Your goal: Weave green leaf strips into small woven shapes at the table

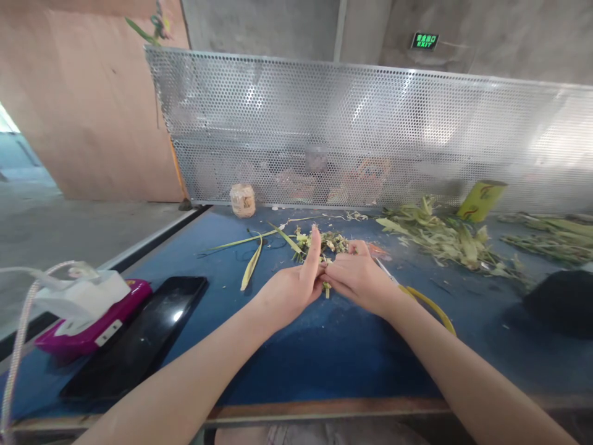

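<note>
Both my hands meet over the middle of the blue table top (352, 346). My left hand (291, 284) has its forefinger stretched upward while the other fingers curl in on a small green plant piece (327, 288). My right hand (359, 275) is closed and pinches the same piece from the right. Just behind the hands lies a small heap of cut green and yellow plant bits (324, 240). Long narrow leaves (252, 262) lie to the left of that heap.
Scissors with yellow handles (428, 303) lie right of my right wrist. A black phone (139, 337), a magenta device (95, 321) with a white charger sit front left. Leafy stems (445, 238), a yellow-green cup (482, 199), a twine roll (242, 199) and a perforated metal screen (370, 130) stand behind.
</note>
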Demonstrator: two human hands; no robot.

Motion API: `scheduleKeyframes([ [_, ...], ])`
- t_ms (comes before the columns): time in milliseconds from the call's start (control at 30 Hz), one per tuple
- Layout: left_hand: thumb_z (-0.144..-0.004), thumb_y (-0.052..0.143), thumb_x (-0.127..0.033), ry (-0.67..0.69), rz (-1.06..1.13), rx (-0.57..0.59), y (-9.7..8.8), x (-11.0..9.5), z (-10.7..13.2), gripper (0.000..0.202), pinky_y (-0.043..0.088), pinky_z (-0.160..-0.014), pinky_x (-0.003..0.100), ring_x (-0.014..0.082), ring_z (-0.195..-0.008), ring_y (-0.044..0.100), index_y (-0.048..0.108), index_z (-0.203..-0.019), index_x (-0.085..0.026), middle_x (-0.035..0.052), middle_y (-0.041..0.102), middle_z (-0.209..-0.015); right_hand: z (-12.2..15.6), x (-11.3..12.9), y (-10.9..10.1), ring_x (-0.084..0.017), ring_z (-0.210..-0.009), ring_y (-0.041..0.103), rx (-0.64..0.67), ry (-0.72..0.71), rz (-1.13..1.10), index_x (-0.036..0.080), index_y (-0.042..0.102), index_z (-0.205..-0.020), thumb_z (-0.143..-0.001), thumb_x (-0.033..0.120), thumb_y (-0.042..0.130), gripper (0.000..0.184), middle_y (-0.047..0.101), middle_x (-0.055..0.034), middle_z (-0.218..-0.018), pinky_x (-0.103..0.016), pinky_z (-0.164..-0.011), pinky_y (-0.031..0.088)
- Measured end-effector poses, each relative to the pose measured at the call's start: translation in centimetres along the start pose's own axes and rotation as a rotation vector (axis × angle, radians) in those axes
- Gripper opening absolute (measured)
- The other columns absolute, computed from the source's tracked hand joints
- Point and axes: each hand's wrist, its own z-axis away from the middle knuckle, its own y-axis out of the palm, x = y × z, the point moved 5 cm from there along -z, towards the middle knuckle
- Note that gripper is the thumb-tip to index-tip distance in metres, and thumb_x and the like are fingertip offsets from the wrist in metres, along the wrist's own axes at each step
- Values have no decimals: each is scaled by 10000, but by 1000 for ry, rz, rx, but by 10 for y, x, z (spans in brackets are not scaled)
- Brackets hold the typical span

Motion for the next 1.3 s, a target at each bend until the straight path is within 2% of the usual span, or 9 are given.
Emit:
scheduleKeyframes([
  [167, -839, 406, -189, 4, 76, -100, -5, 2, 0, 768, 480, -754, 253, 143, -952, 593, -187, -1326, -206, 65, 639, -1043, 1, -7, 2, -82, -504, 296, -50, 135, -257, 166, 315, -560, -902, 244, 297, 351, 350, 53, -505, -266, -701, 254],
  [267, -846, 394, -198, -26, 61, -113, -4, 6, -1, 750, 484, -710, 243, 144, -902, 602, -179, -1330, -203, 49, 647, -986, 0, -11, 6, -94, -509, 302, 2, 235, -336, 175, 294, -572, -906, 255, 283, 343, 339, 53, -493, -258, -682, 263],
  [367, -855, 363, -199, -68, 17, -80, -1, 9, -3, 750, 482, -675, 251, 150, -829, 610, -232, -1312, -184, 32, 644, -922, 0, -12, 9, -100, -533, 340, 89, 291, -281, 180, 357, -641, -899, 279, 315, 280, 444, 41, -562, -280, -703, 257],
  [533, -860, 338, -210, -78, 20, -46, 3, 11, -3, 743, 472, -709, 272, 157, -834, 603, -261, -1300, -172, 27, 635, -892, 0, -10, 5, -109, -604, 446, 103, 256, -241, 186, 439, -779, -900, 264, 323, 186, 557, 16, -692, -310, -761, 236],
  [733, -855, 356, -215, -58, 17, -51, 4, 12, -3, 754, 471, -660, 275, 180, -789, 604, -244, -1307, -156, 41, 636, -852, 3, -15, 6, -112, -628, 461, 83, 320, -324, 201, 441, -818, -884, 254, 378, 106, 588, 33, -720, -302, -786, 236],
  [867, -848, 366, -196, -55, 72, -61, 5, 11, -5, 769, 469, -688, 278, 178, -808, 606, -250, -1304, -139, 43, 645, -855, 3, -18, 5, -114, -599, 425, 67, 312, -314, 198, 453, -742, -873, 250, 404, 149, 574, 38, -660, -293, -772, 247],
  [1000, -828, 414, -182, -129, 154, -79, 4, 13, -6, 822, 474, -720, 287, 165, -817, 611, -257, -1302, -152, 39, 655, -871, 2, -20, 2, -107, -578, 432, 45, 286, -278, 188, 442, -715, -864, 228, 419, 155, 570, 33, -641, -294, -766, 251],
  [1133, -805, 469, -219, -197, 154, -61, 8, 14, -5, 870, 481, -732, 314, 181, -861, 612, -238, -1311, -175, 65, 645, -971, 1, -22, 5, -110, -565, 457, 48, 281, -218, 184, 456, -723, -865, 224, 414, 153, 583, 24, -646, -295, -753, 265],
  [1300, -758, 541, -311, -278, 159, -34, 16, 21, -3, 993, 481, -748, 356, 237, -938, 598, -276, -1292, -130, 132, 627, -1037, 4, -33, 3, -118, -561, 481, -7, 387, -204, 186, 472, -721, -846, 219, 441, 134, 575, 29, -590, -293, -755, 297],
])
